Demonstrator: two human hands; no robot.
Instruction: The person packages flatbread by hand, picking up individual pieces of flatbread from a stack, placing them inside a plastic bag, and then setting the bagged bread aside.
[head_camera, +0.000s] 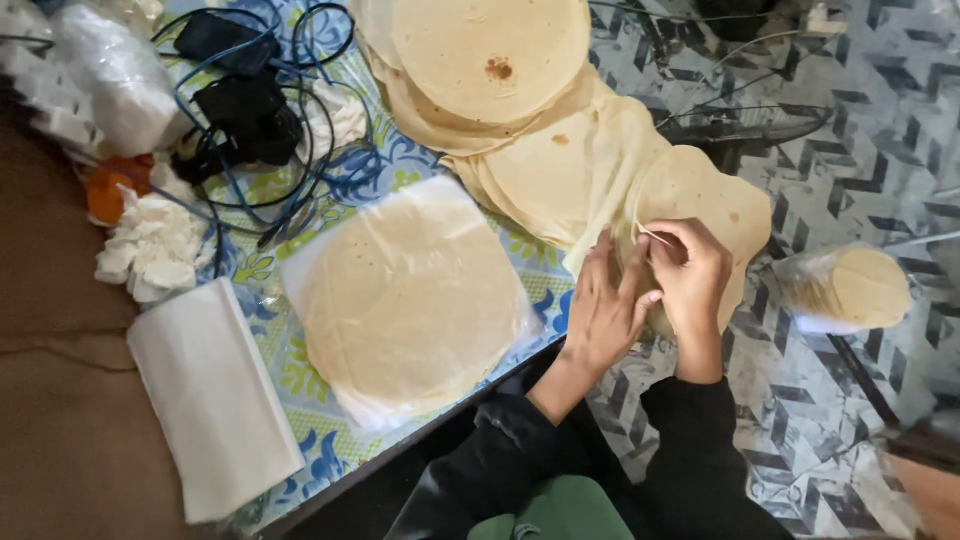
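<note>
My left hand (603, 305) and my right hand (690, 275) meet at the table's near edge, over a stack of thin round flatbreads (700, 195) that hangs over that edge. The right fingers pinch the rim of one sheet, peeling it from the stack; the left fingers press flat against the stack beside them. Left of my hands, a pile of flatbreads in a clear plastic bag (410, 300) lies on the patterned tablecloth (300, 375). More loose flatbreads (490, 60) overlap at the far side.
A white paper stack (210, 400) lies at the near left. Black devices with blue cables (250, 110), crumpled tissue (150, 245) and plastic bags (120, 75) crowd the far left. A bagged roll of flatbreads (850, 290) rests on the patterned floor at right.
</note>
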